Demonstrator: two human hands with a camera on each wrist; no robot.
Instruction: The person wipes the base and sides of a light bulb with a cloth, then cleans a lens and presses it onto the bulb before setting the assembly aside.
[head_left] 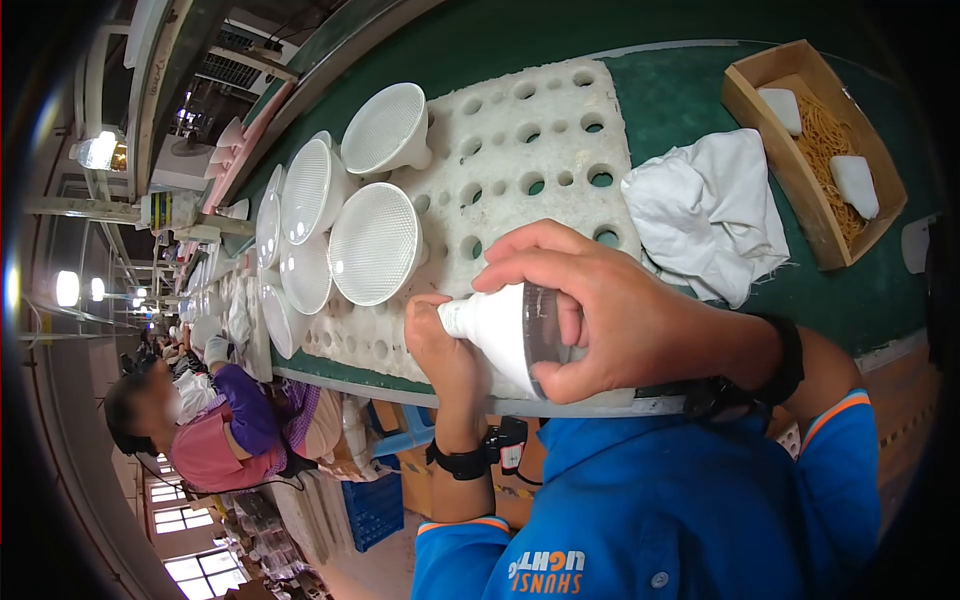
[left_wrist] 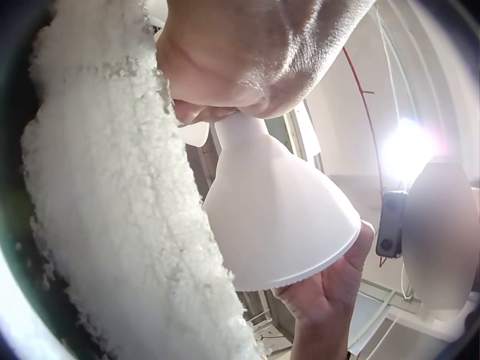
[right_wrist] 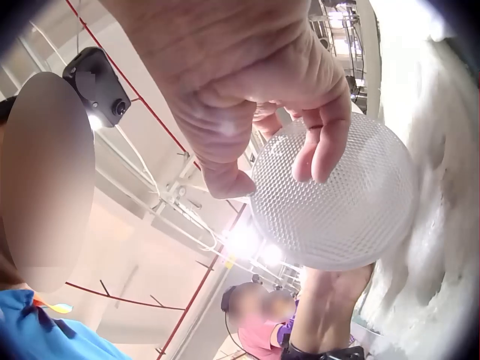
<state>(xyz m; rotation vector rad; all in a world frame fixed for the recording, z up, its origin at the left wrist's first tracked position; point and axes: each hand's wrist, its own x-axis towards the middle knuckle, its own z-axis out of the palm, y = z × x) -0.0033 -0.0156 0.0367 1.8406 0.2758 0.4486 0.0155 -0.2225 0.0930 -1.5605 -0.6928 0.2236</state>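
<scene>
A white cone-shaped lamp (head_left: 500, 330) with a clear textured lens lies tilted between both hands in the head view. The left hand (head_left: 445, 350) grips its narrow neck. The right hand (head_left: 630, 320) spans the wide lens end, thumb and fingers at the rim. In the left wrist view the lamp's smooth white body (left_wrist: 277, 210) shows, its neck under the left hand (left_wrist: 247, 52) and the right hand (left_wrist: 326, 292) at the rim. The right wrist view shows the dimpled lens (right_wrist: 337, 195), with the right hand's (right_wrist: 247, 90) fingers over it and the left hand partly hidden behind.
Several similar lamps (head_left: 375, 243) stand at the left of a white foam board (head_left: 500, 150) with round holes. Right of the board are a white cloth (head_left: 710, 210) and a box (head_left: 830, 235) holding rubber bands and white pieces. Another person (head_left: 230, 420) sits at the left.
</scene>
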